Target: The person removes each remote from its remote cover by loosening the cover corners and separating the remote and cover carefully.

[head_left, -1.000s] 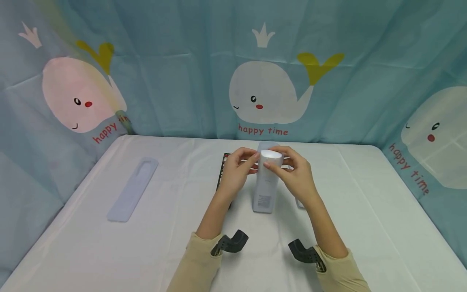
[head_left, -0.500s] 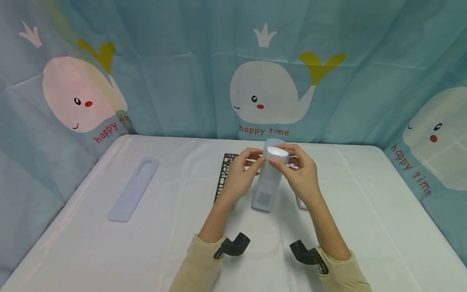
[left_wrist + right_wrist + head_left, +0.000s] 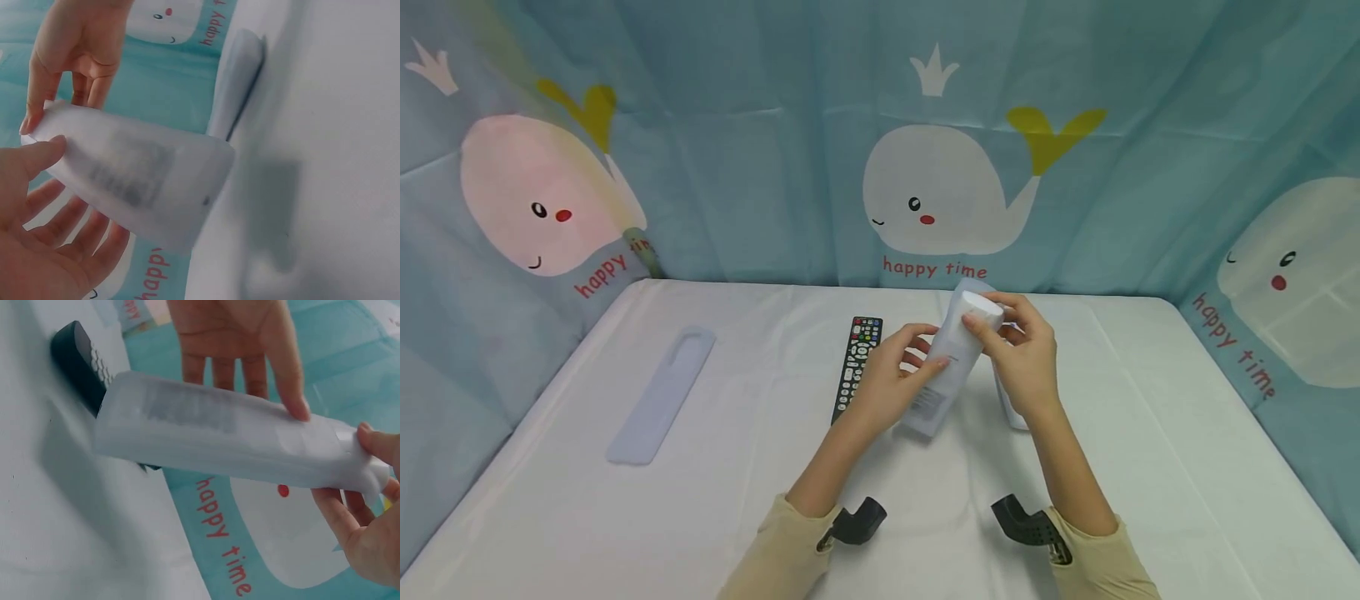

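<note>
A white remote control (image 3: pixel 982 307) sits inside a translucent sleeve (image 3: pixel 951 358), its rounded end showing at the top. Through the sleeve a printed label is visible, blurred in both wrist views. My right hand (image 3: pixel 1026 358) pinches the upper end, thumb in front and fingers behind. Lower down, my left hand (image 3: pixel 887 375) holds the sleeve's side between thumb and fingers. In the right wrist view the sleeve (image 3: pixel 206 431) is tilted above the table, its closed end away from my right hand (image 3: pixel 375 544).
A black remote control (image 3: pixel 856 358) lies left of the sleeve, partly behind my left hand. Farther left is a flat translucent sleeve (image 3: pixel 662 396). A pale long object (image 3: pixel 1011 408) lies partly hidden behind my right hand. A whale-print curtain (image 3: pixel 805 200) borders the white table (image 3: pixel 587 517).
My left hand has slid down from the top end to the sleeve's middle. The sleeved remote has tilted, its top going right and its lower end left. More of the black remote shows.
</note>
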`<control>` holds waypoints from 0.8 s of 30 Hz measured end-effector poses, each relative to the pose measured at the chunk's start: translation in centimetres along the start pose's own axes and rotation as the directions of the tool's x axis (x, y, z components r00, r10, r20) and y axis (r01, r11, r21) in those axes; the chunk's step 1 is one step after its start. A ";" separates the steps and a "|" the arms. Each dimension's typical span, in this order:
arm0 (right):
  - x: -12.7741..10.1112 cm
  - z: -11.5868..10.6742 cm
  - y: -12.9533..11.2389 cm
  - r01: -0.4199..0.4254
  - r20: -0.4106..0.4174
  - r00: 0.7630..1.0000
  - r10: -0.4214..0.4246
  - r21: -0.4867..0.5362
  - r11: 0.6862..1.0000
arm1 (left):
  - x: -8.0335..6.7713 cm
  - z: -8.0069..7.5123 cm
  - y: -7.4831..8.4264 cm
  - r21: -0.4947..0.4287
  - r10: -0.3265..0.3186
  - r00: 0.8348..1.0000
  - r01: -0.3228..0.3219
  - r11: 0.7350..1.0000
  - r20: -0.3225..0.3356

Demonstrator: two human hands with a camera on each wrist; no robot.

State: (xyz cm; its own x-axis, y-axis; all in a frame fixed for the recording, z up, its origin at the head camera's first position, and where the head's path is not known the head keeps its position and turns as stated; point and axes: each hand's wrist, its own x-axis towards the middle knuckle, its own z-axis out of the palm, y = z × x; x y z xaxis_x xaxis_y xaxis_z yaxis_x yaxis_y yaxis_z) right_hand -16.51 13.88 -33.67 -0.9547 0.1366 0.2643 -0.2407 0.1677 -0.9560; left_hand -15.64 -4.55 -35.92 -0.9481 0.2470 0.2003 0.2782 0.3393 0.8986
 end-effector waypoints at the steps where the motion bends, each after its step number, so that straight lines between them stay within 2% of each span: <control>1: 0.0 0.0 -0.1 -0.006 -0.003 1.000 0.006 0.011 1.000 | -0.2 -0.1 -0.1 0.008 0.000 1.000 0.000 1.000 0.008; 9: -0.1 0.1 -0.6 -0.055 -0.031 0.998 0.059 0.111 0.992 | -1.3 -0.9 -1.1 0.018 -0.031 0.998 0.030 0.999 0.046; 12: -0.1 0.1 -0.6 -0.081 -0.039 0.995 0.087 0.144 0.986 | -1.5 -1.3 -1.5 0.010 -0.044 0.996 0.043 0.999 0.079; 19: 0.1 -0.3 -0.5 -0.115 -0.044 0.991 0.124 0.173 0.978 | -1.5 -2.5 -2.2 0.014 -0.089 0.972 0.088 0.996 0.219; 24: 0.2 -0.4 -0.6 -0.133 -0.063 0.987 0.148 0.197 0.971 | -1.4 -3.0 -2.4 -0.027 -0.105 0.955 0.116 0.993 0.276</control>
State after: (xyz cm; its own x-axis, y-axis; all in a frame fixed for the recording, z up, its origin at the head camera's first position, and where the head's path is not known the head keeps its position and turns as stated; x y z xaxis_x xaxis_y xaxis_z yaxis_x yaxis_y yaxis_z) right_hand -16.50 14.18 -33.03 -0.9670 0.2209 0.1270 -0.1407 -0.0476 -0.9889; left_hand -15.41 -8.42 -37.18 -0.8924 0.4512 -0.0104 0.1618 0.3414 0.9259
